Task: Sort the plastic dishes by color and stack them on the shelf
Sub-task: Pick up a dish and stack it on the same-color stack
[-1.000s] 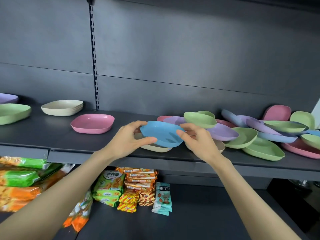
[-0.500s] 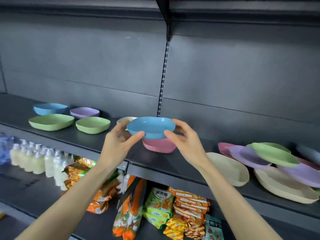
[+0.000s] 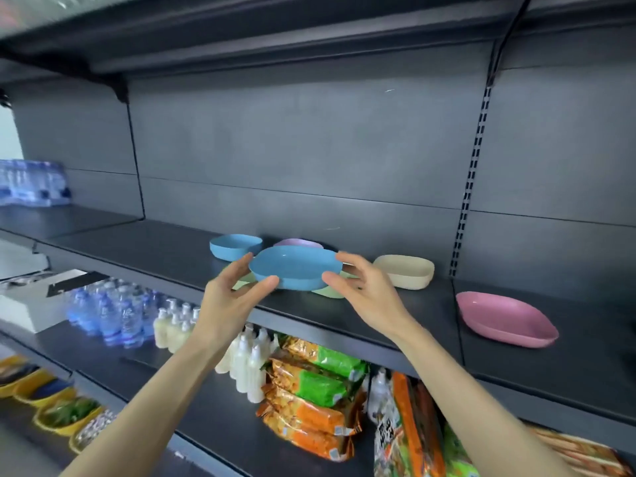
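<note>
Blue dish [image 3: 296, 266] is held above the shelf [image 3: 155, 249]. Left hand [image 3: 234, 294] and right hand [image 3: 368, 294] fingers pinch its opposite rims. Green dishes [image 3: 330, 292] beneath are mostly hidden. Only the top of the purple dish [image 3: 299, 242] shows behind.

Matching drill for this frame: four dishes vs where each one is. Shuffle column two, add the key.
1. nearer blue dish
2. cream dish
3. pink dish
4. purple dish

A. alone, farthest right on the shelf
B. at the back, partly hidden behind the nearer blue dish
C. held between left hand and right hand
D. resting just right of the right hand

Pairs: 1-C, 2-D, 3-A, 4-B
</note>
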